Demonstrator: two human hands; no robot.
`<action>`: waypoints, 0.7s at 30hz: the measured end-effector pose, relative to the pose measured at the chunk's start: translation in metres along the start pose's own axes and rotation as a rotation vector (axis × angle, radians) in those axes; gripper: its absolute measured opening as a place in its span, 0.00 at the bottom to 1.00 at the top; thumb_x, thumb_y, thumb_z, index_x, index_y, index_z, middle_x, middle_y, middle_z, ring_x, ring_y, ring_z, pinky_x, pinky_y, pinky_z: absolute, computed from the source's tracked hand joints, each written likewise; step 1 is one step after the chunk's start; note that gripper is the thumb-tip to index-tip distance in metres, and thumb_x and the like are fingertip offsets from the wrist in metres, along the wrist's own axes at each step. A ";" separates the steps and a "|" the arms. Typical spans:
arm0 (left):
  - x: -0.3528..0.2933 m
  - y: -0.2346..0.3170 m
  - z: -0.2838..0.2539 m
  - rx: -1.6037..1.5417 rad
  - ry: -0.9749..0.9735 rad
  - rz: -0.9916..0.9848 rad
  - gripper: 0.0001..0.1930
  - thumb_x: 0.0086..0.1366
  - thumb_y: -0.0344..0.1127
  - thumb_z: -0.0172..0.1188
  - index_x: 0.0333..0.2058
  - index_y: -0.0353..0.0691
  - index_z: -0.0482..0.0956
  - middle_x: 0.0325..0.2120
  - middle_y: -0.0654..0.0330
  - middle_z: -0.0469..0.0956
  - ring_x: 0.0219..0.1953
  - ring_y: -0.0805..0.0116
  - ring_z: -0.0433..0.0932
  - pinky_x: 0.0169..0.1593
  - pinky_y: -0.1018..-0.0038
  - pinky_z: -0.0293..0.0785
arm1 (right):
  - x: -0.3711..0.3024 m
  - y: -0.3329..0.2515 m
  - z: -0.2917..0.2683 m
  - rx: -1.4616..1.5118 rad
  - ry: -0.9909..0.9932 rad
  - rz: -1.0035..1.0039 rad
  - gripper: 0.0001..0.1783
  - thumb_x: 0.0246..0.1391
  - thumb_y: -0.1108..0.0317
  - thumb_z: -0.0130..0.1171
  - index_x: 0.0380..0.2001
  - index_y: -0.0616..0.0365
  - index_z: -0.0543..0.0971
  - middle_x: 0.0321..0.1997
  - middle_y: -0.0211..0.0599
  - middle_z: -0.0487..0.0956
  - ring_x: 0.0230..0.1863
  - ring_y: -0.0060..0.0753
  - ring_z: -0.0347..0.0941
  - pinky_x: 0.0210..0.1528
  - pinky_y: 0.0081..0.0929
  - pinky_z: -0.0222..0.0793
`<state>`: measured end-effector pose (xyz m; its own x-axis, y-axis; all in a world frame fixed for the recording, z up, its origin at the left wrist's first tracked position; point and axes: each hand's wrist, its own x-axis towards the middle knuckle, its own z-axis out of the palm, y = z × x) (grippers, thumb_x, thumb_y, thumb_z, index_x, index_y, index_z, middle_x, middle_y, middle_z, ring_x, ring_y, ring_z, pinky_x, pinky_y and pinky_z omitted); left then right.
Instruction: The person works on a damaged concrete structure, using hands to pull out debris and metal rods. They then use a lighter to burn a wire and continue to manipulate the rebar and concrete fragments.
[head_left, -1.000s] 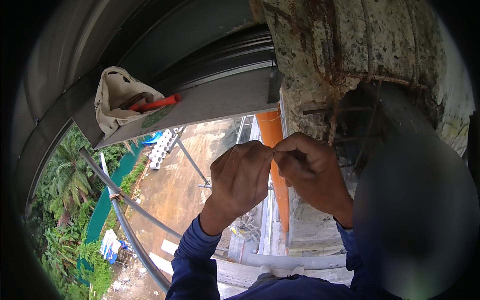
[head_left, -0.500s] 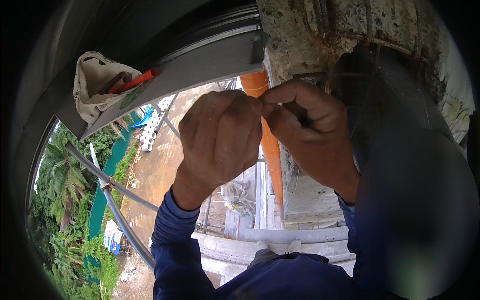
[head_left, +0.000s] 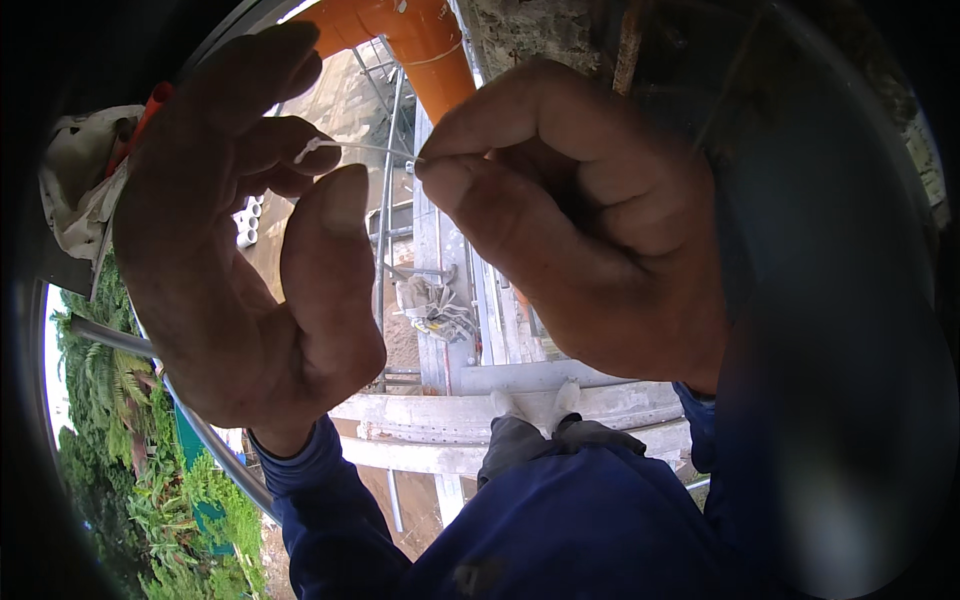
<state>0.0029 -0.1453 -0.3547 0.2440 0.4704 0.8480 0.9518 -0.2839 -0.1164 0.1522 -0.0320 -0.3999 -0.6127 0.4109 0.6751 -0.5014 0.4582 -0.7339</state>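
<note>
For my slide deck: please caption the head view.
Right hand pinches a thin pale string; left hand open beside it.

One orange pipe (head_left: 432,65), branching at the top. One cream cloth bag (head_left: 68,205), lying at far left; one red tube (head_left: 158,98), poking out of it. White cylinders (head_left: 248,225), standing grouped below. One grey metal pole (head_left: 110,336), slanting past green foliage (head_left: 90,400); one green barrier (head_left: 188,435), showing behind. One pale tangled bundle (head_left: 435,308), resting above perforated planking (head_left: 420,410). One rusty bar (head_left: 628,45), hanging beside rough concrete (head_left: 530,35).
</note>
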 end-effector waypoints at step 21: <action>0.031 -0.024 -0.048 0.049 0.056 0.116 0.13 0.44 0.19 0.64 0.33 0.33 0.79 0.32 0.51 0.78 0.25 0.63 0.77 0.24 0.72 0.73 | 0.038 -0.023 0.027 0.162 -0.112 0.059 0.08 0.63 0.78 0.56 0.44 0.64 0.70 0.29 0.33 0.75 0.24 0.14 0.70 0.24 0.18 0.63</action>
<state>-0.0211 -0.1638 -0.3007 0.3437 0.3890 0.8547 0.9260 -0.2916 -0.2397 0.1237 -0.0479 -0.3592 -0.7038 0.3386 0.6245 -0.5485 0.2995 -0.7806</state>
